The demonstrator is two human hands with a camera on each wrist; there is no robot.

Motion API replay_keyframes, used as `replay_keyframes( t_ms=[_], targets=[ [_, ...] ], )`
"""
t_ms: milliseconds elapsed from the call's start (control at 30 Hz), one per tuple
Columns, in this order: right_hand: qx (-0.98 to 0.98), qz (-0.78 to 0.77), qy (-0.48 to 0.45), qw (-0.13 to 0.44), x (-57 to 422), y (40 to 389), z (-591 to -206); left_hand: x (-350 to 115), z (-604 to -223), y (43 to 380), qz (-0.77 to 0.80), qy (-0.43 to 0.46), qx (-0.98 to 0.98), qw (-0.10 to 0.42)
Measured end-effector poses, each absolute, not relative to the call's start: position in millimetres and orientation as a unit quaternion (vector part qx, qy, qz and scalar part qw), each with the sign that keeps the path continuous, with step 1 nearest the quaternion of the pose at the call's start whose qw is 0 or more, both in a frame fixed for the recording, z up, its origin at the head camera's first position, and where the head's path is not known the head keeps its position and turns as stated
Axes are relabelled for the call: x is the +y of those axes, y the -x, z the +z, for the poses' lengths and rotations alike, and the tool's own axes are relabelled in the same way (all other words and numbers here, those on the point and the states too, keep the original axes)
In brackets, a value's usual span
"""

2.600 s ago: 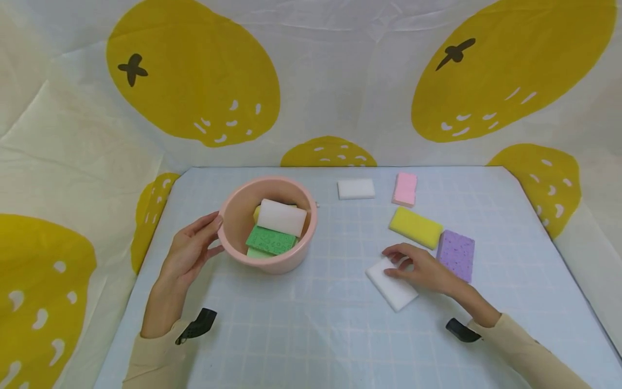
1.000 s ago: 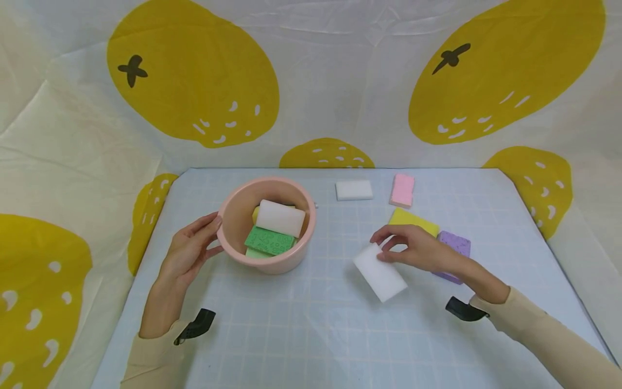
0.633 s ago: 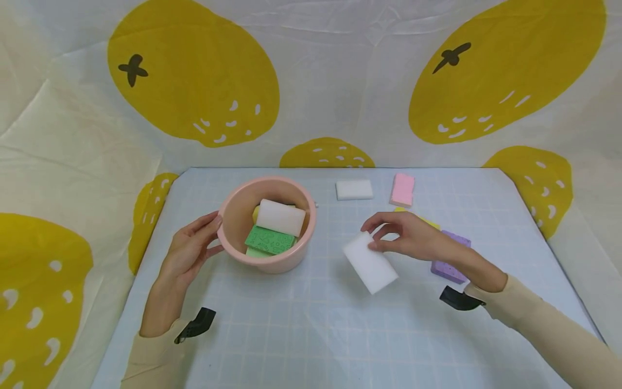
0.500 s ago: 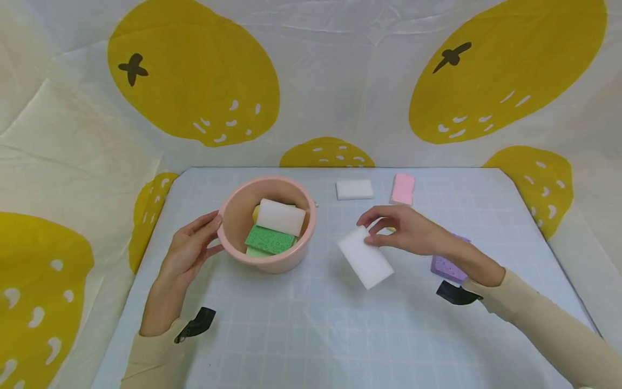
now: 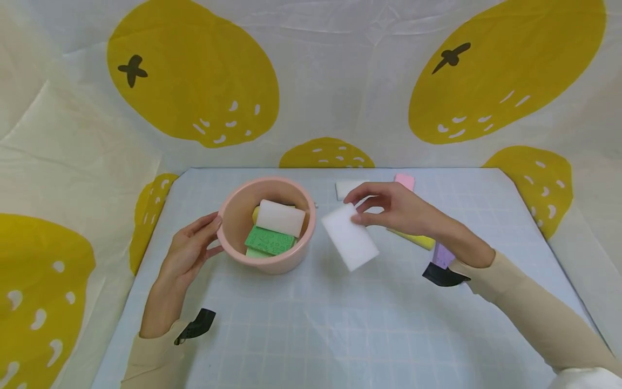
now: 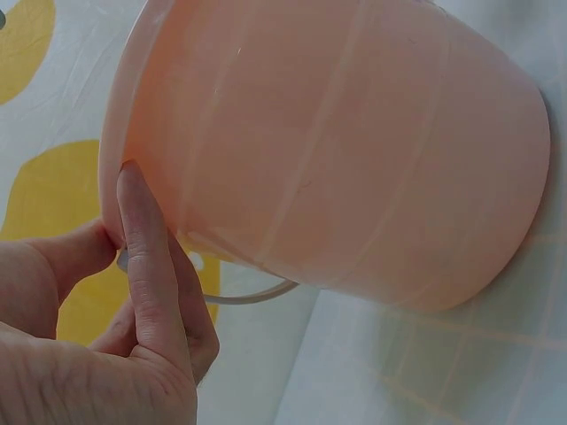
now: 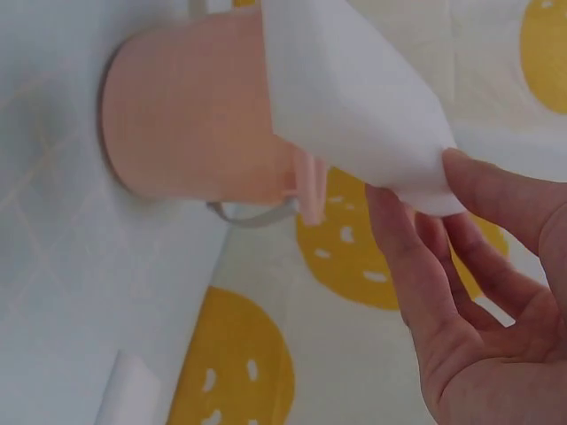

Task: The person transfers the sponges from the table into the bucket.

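Observation:
My left hand [image 5: 187, 256] pinches the left rim of a pink plastic bucket [image 5: 282, 263]. In the left wrist view the thumb is at the rim and the fingers [image 6: 152, 266] lie against the outer wall. Inside the bucket, a white sponge [image 5: 281, 218] lies over a green sponge [image 5: 269, 241], with pale green and yellow pieces partly hidden below. Just right of the bucket, my right hand [image 5: 405, 212] holds another white sponge [image 5: 351, 240] by its upper end between thumb and fingertips. That sponge hangs tilted above the table.
Partly behind my right hand and arm lie a white sponge [image 5: 343, 189], a pink sponge [image 5: 405, 181], a yellow sponge [image 5: 419, 240] and a purple sponge [image 5: 442, 255]. The blue checked table [image 5: 291, 329] meets a lemon-print cloth at the back.
My right hand has picked the white sponge up off the table and carried it left and away from me, close to the bucket. My left hand and the bucket stay in place.

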State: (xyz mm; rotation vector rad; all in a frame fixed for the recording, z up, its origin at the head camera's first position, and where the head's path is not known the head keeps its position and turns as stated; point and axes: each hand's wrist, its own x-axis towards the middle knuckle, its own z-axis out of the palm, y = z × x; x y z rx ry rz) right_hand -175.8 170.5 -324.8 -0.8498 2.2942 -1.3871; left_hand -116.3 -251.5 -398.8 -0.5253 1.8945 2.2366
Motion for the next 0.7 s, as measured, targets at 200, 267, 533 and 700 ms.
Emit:
replay_keyframes(
  t_ms=[200,267,533,700],
  targets=[
    [0.797,-0.497,0.304,0.158,160,185,-317,-252,-398,116,0.756,0.170,0.627,0.079],
    [0.794,-0.501,0.306,0.159,155,187,-315,-252,-399,116,0.755,0.173,0.628,0.080],
    [0.775,-0.525,0.312,0.164,132,197,-311,-252,-400,116,0.756,0.174,0.626,0.079],
    [0.764,-0.531,0.333,0.154,118,206,-312,-253,-400,116,0.760,0.168,0.623,0.077]
  ],
)
